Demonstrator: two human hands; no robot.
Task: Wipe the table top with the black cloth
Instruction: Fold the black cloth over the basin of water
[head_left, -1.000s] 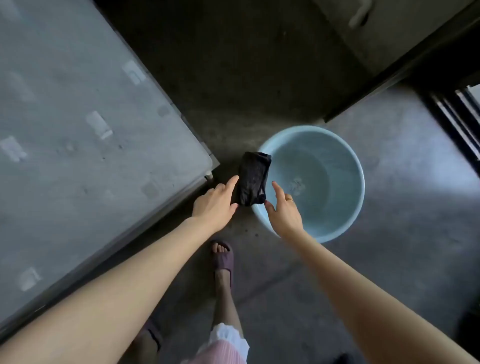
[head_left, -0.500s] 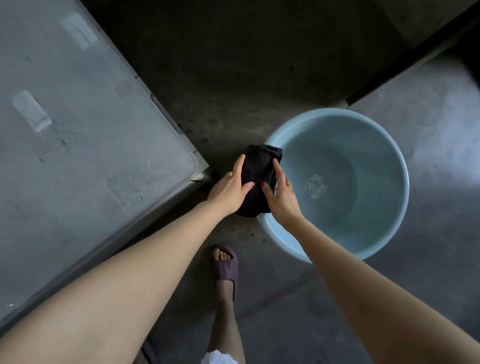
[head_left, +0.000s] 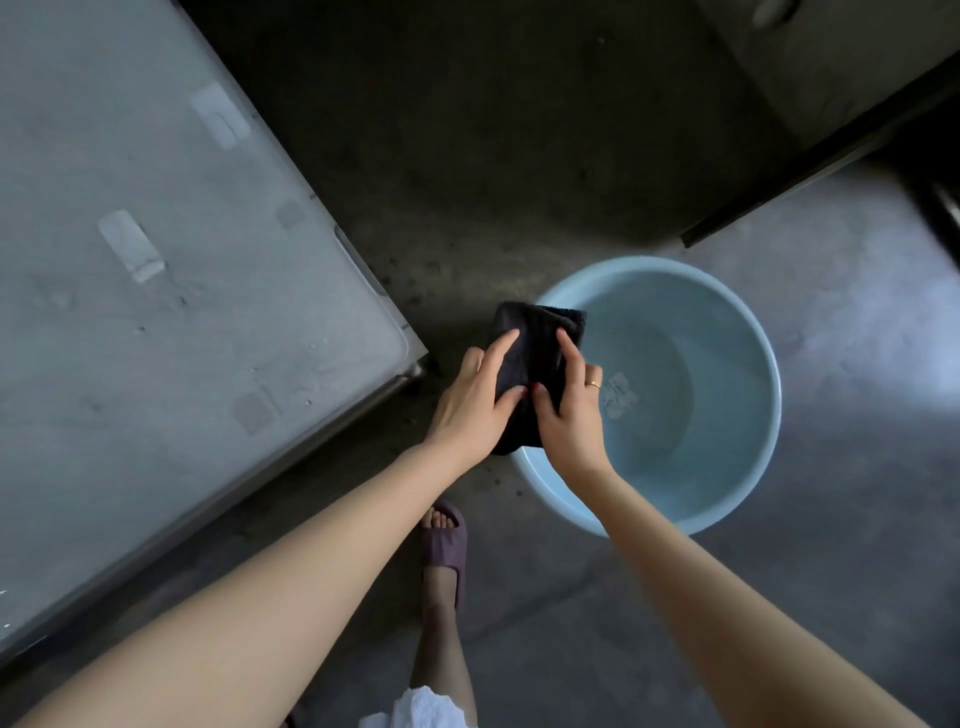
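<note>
Cloth now gripped by both hands at the basin rim.

A second ago the black cloth (head_left: 535, 358) hung on the blue basin (head_left: 727, 332) with open hands beside it; now the left hand (head_left: 475, 405) and right hand (head_left: 569, 415) close around it. The desk (head_left: 156, 312) on the left is not wiped yet; I judge wringing comes first.

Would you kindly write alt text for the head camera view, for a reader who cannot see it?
Seen from above, a left hand and a right hand grip a folded black cloth over the near rim of a light blue basin on a concrete floor. A grey table top fills the left side, and one foot in a purple slipper stands below.
</note>
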